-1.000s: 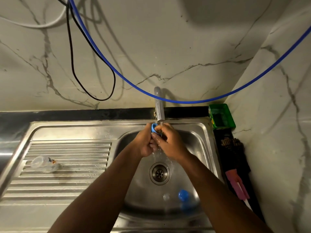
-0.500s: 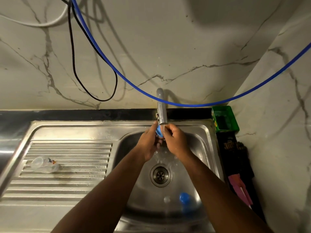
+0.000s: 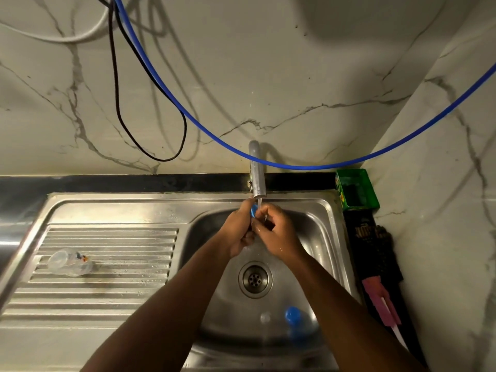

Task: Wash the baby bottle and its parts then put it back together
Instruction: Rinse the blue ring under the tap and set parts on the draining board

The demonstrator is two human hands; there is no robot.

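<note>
Both hands meet just under the tap (image 3: 257,173) at the upper middle of the frame, over the steel sink (image 3: 319,237). The left hand (image 3: 239,232) curls its fingers round a small blue bottle part (image 3: 253,210), which shows only as a sliver between the two hands under the thin stream of water. The right hand (image 3: 279,234) is curled beside it with its fingertips against the same part; whether it truly grips cannot be told.

Low in the basin, right of the drain (image 3: 255,279), lie a blue cap (image 3: 292,315) and a small clear piece (image 3: 265,317) just beside it. The clear bottle (image 3: 70,263) lies on its side on the ribbed drainboard (image 3: 107,264) at the left, well apart from the hands.

A blue hose (image 3: 188,114) sags across the marble wall in front of the tap, with a black cable (image 3: 118,103) hanging in a loop at upper left. A green box (image 3: 357,189) sits at the sink's right corner, with a pink-handled brush (image 3: 381,302) below it.
</note>
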